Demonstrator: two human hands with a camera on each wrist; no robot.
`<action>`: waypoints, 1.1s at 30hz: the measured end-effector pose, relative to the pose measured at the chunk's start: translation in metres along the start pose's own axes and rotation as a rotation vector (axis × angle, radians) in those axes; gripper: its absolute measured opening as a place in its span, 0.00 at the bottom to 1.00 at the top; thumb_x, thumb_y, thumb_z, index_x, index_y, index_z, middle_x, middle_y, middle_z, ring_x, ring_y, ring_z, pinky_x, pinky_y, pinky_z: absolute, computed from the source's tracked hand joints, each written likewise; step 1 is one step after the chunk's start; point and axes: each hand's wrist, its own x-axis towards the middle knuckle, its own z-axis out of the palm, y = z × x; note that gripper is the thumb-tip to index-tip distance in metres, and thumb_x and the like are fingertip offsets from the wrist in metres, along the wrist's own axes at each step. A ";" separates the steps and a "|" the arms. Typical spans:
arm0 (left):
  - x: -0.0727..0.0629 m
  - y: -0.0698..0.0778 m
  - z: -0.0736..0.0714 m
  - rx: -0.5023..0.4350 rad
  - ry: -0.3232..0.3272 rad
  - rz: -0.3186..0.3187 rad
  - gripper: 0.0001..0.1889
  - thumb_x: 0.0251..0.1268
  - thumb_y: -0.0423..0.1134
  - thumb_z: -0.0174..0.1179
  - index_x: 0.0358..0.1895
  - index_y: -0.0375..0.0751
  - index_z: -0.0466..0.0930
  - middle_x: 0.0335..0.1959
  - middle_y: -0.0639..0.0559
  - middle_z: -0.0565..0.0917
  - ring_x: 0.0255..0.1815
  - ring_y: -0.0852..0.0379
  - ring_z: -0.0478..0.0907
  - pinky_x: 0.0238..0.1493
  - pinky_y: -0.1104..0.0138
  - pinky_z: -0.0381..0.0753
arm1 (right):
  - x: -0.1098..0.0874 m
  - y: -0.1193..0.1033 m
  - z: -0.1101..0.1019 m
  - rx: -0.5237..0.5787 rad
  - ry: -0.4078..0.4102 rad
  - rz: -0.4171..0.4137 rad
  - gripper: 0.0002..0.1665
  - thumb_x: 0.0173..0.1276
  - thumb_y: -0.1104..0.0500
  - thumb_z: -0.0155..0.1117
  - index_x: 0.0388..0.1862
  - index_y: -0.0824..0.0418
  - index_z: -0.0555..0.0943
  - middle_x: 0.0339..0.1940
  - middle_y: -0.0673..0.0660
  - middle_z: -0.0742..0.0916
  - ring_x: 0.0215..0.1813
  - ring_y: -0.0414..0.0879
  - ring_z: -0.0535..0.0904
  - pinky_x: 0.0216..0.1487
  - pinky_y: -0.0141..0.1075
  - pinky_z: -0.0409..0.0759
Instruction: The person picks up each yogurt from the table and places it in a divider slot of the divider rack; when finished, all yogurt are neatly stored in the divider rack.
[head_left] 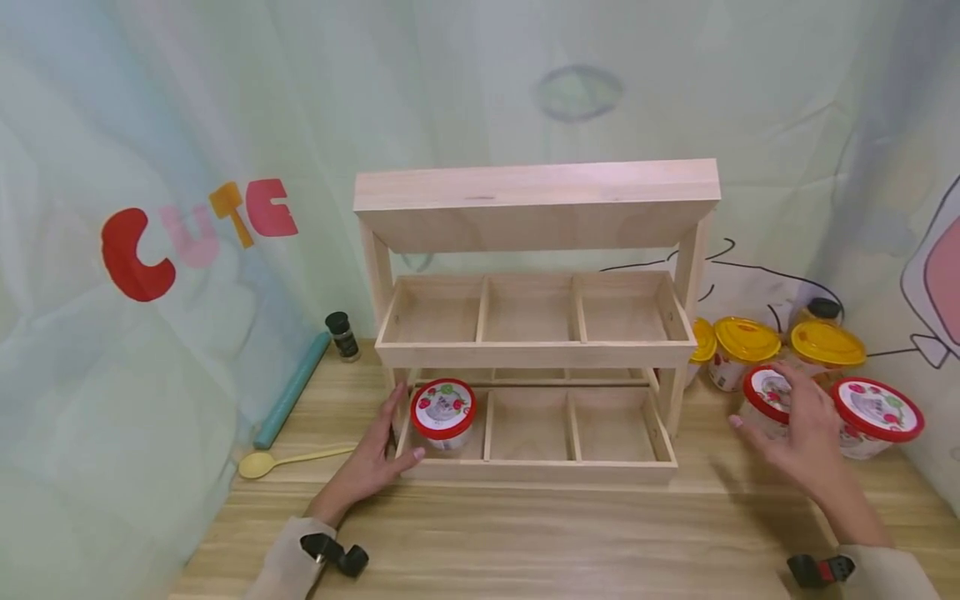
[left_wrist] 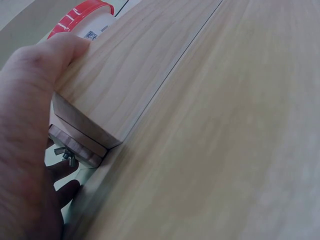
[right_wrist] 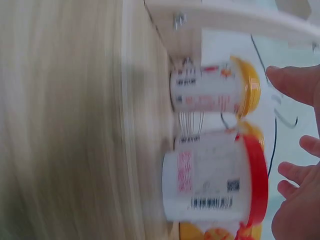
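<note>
A two-tier wooden rack [head_left: 536, 473] with divided trays stands in the middle. One tub with a red lid [head_left: 443, 407] sits in the left compartment of its lower tray. My left hand [head_left: 370, 457] holds the front left corner of that tray, thumb over the front edge and fingers along the side. To the right of the rack, my right hand [head_left: 813, 433] hovers at a second red-lidded tub [head_left: 767, 393], its fingers spread and partly covering the lid. The right wrist view shows a gap between fingertips and this tub [right_wrist: 210, 180]. Another red-lidded tub [head_left: 877, 408] stands farther right.
Several yellow-lidded tubs [head_left: 746, 340] stand behind the red-lidded ones, near a black-capped jar [head_left: 823, 308]. On the left are a black-capped spice bottle [head_left: 342, 337], a teal stick [head_left: 292, 392] and a yellow spoon [head_left: 257, 465]. Printed fabric hangs around the table.
</note>
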 end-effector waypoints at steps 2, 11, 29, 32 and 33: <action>0.000 0.000 0.001 0.001 0.004 0.008 0.60 0.67 0.43 0.73 0.90 0.54 0.35 0.90 0.30 0.43 0.86 0.17 0.48 0.75 0.21 0.57 | 0.002 0.008 -0.002 -0.016 0.008 0.008 0.61 0.59 0.59 0.80 0.85 0.64 0.55 0.79 0.79 0.66 0.77 0.80 0.56 0.81 0.80 0.46; 0.000 0.001 -0.001 -0.002 0.009 0.026 0.59 0.67 0.41 0.73 0.90 0.51 0.36 0.90 0.30 0.43 0.86 0.17 0.47 0.75 0.19 0.55 | 0.013 0.027 -0.003 -0.033 -0.018 0.042 0.59 0.64 0.56 0.77 0.86 0.65 0.53 0.80 0.81 0.64 0.81 0.80 0.52 0.82 0.79 0.38; 0.000 0.002 0.000 -0.003 -0.005 -0.003 0.58 0.68 0.43 0.72 0.90 0.53 0.35 0.89 0.28 0.45 0.85 0.17 0.49 0.76 0.20 0.56 | 0.008 0.044 0.008 -0.105 -0.071 -0.046 0.49 0.64 0.57 0.78 0.77 0.71 0.65 0.83 0.80 0.61 0.83 0.81 0.48 0.84 0.79 0.38; -0.001 0.002 -0.001 -0.001 -0.002 -0.016 0.59 0.68 0.44 0.72 0.90 0.54 0.35 0.89 0.28 0.45 0.85 0.17 0.49 0.75 0.20 0.57 | 0.007 0.044 0.008 -0.081 -0.058 -0.053 0.46 0.61 0.65 0.79 0.75 0.72 0.67 0.83 0.80 0.62 0.83 0.82 0.49 0.83 0.79 0.40; -0.002 0.003 -0.001 0.002 0.001 -0.020 0.59 0.68 0.44 0.72 0.90 0.55 0.36 0.89 0.28 0.45 0.85 0.17 0.49 0.75 0.20 0.57 | 0.006 0.044 0.009 -0.073 -0.058 -0.050 0.46 0.61 0.66 0.78 0.75 0.72 0.67 0.83 0.80 0.61 0.83 0.82 0.49 0.83 0.79 0.40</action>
